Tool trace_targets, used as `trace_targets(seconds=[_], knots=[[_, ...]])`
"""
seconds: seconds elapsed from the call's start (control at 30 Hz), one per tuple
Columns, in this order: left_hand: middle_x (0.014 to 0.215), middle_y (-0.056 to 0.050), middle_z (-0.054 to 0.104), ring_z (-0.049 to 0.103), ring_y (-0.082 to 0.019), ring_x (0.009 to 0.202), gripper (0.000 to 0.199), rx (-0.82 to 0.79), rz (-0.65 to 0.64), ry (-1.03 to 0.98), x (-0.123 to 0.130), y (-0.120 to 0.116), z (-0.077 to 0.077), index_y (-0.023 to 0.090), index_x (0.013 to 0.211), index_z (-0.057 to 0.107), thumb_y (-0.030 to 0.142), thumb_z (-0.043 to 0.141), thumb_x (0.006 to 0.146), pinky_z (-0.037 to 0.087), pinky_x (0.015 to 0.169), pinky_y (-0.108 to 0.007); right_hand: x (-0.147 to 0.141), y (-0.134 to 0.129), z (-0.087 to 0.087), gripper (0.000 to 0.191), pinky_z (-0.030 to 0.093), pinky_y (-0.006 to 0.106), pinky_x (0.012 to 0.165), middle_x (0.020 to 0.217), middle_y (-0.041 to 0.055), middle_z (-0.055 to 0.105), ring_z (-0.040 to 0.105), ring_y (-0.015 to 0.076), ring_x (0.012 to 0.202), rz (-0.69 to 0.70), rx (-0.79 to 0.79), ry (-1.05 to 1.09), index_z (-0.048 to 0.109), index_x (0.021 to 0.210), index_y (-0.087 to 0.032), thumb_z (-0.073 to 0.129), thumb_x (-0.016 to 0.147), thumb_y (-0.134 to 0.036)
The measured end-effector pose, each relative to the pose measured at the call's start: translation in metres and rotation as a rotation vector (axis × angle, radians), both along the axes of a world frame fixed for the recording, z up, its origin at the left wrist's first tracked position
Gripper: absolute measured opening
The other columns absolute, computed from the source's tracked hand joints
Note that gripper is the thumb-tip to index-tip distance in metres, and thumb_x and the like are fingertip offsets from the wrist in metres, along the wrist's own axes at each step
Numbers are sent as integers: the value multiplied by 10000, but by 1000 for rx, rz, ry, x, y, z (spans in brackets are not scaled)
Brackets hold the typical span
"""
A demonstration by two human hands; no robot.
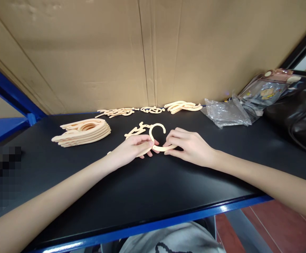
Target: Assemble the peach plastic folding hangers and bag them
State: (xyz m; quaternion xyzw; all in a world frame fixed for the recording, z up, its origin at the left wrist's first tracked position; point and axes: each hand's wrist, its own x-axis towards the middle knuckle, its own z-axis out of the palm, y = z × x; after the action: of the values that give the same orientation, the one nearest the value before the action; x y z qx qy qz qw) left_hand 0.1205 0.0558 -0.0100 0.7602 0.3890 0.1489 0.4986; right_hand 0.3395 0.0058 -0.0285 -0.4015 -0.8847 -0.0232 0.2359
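Between my two hands is a cream plastic clothes hanger [160, 149], its curved hook standing up and opening to the right. My left hand [128, 149] is closed around the hanger's left arm by the base of the hook, and hides much of that arm. With fingers pinched, my right hand [191, 144] grips the other arm a little to the right of the hook. Just behind my left hand lie loose cream hanger parts [135, 131], partly covered by it. A neat stack of cream hangers [83, 135] sits to the left on the black tabletop [147, 186].
Along the cardboard wall [95, 52] lie a pile of thin parts [117, 112], some hook pieces [153, 110] and a heap of hanger arms [182, 106]. At right are clear plastic bags [227, 112] and a black leather bag [298, 112]. A blue frame [147, 230] edges the table.
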Motion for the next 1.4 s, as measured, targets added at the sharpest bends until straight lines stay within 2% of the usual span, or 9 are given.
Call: trace_targets(seconds=[0.37,0.73,0.97,1.17,1.3,1.4], knots=[[824,-12,660,598,-133,757,308,-1,-12,1,-1,2,-4,170,1014,621,398,444,906,449,625,-207,-3,-4,-1,154,424,228,644,876,23,619,545,140,825,-21,-4,-13,675,935,-206,567,899,-310],[904,-31,667,592,-136,752,367,50,-67,0,-2,4,-7,166,1032,592,467,425,905,456,626,-221,-5,-5,1,205,422,231,655,843,26,605,540,135,790,-17,-9,-40,681,908,-195,531,918,-335],[843,-26,639,597,-143,757,339,105,-13,-16,0,0,-8,162,967,600,455,449,892,466,593,-208,-6,-7,1,192,393,226,616,829,15,605,554,127,773,-54,-16,-58,655,832,-185,557,905,-333],[886,-38,654,612,-159,770,336,244,45,-73,4,-6,-15,170,921,601,458,429,908,480,613,-224,-11,-11,0,153,342,233,556,833,9,605,579,127,742,-168,2,-91,625,914,-189,557,905,-327],[890,-25,684,620,-163,773,339,337,42,-11,3,-5,-16,200,1119,596,420,442,913,498,710,-254,-10,-11,3,143,314,245,522,837,9,616,587,126,699,-289,-8,-116,622,922,-182,559,899,-308],[1011,-19,681,628,-170,864,333,440,22,58,1,-3,-15,223,1170,590,373,432,918,497,782,-263,-7,-9,7,161,292,257,500,834,4,639,596,132,648,-408,-52,-150,628,957,-193,572,886,-326]])
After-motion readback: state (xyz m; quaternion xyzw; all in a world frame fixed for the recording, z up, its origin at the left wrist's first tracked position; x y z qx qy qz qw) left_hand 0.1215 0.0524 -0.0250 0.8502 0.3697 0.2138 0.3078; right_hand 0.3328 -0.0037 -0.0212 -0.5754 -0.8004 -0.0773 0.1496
